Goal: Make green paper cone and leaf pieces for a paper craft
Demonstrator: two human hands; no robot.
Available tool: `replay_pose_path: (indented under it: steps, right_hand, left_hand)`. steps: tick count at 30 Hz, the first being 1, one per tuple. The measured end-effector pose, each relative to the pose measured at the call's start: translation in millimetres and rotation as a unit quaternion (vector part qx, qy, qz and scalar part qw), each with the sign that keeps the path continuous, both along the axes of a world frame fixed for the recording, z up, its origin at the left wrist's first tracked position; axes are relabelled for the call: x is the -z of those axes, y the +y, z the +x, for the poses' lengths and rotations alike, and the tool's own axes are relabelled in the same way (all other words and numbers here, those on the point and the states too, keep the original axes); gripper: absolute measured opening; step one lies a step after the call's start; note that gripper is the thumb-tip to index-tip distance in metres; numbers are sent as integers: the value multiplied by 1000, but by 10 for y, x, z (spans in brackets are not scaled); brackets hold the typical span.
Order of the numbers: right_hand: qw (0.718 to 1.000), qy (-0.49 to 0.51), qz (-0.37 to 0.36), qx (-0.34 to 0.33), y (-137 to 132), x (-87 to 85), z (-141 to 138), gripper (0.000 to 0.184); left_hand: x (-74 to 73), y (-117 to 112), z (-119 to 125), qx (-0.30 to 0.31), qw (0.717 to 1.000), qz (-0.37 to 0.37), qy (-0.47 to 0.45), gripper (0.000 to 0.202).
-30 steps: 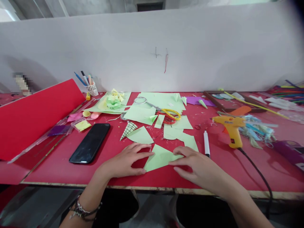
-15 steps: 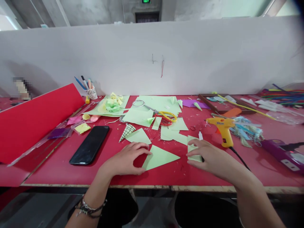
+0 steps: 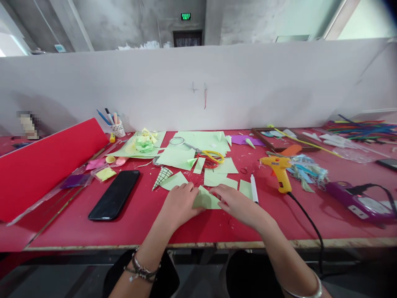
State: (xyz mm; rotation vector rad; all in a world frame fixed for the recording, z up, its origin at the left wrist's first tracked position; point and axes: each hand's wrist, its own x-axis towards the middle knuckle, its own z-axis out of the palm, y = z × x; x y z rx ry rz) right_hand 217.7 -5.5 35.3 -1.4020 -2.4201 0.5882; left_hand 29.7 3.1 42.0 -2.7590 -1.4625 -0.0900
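Red tabletop [image 3: 93, 231] is strewn with green offcuts; bare room is left along its front edge. Paper scraps are held in the wooden tray [image 3: 262, 138] at right. Black phone [image 3: 114, 194] is set well left. Green paper piece [image 3: 206, 201], near the front edge, is touched by left hand [image 3: 180, 203] and right hand [image 3: 237, 203]; whether each grip is pinched or just pressing cannot be told. Pens are stood in the pen cup [image 3: 118, 129].

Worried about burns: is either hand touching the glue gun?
No, the left hand and right hand rest on the green paper; the glue gun lies apart.
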Motion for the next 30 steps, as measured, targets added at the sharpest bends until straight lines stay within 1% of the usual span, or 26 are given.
replay_pose_path:
  steps: [3,5,6,8,10,13,14,15,17,18,19,20,22,24,27,30]
  right_hand:
    - [1000,21,-2,18,39,-32,-4,25]
    - [997,71,-8,8,53,-59,-1,21]
    - [994,105,-7,2,62,-71,2,20]
    - [982,187,6,1,87,-92,11,19]
    - [962,270,24,16,121,-114,25,16]
    - [932,354,42,63,150,-173,53,9]
    - [925,366,62,86,143,-205,60,7]
    - [919,367,98,108,124,-243,62,7]
    - [912,327,208,133,58,-331,50,10]
    - [914,282,266,123,13,-376,33,12]
    - [919,225,308,99,-33,-418,9,14]
    - [925,169,334,69,-77,-455,-20,15]
    - [931,85,353,24,-147,-502,-86,15]
    - [934,40,355,9,-179,-516,-144,13]
    - [935,19,354,13,-164,-494,-168,14]
    - [935,19,353,25,-108,-460,-90,15]
  left_hand:
    - [-5,-17,47,-25,1000,-4,-10,51]
    - [-6,-25,80,-40,999,2,-27,63]
    - [-9,-22,94,-40,998,17,-38,66]
    - [-29,-5,114,-25,996,60,-65,60]
    - [-74,22,121,4,992,88,-93,46]
    - [-174,48,111,40,989,78,-120,29]
    - [-212,47,105,42,988,78,-123,27]
    - [-249,40,97,36,988,83,-124,26]
    - [-320,9,80,15,989,92,-118,26]
    - [-352,-13,70,9,990,84,-116,28]
    - [-381,-38,60,12,991,66,-116,31]
    - [-406,-63,50,22,992,39,-119,34]
    - [-442,-110,32,56,989,-20,-136,34]
    - [-462,-142,19,73,983,-56,-158,29]
    - [-473,-155,6,64,980,-68,-177,28]
    - [-488,-143,-12,69,980,-70,-173,32]
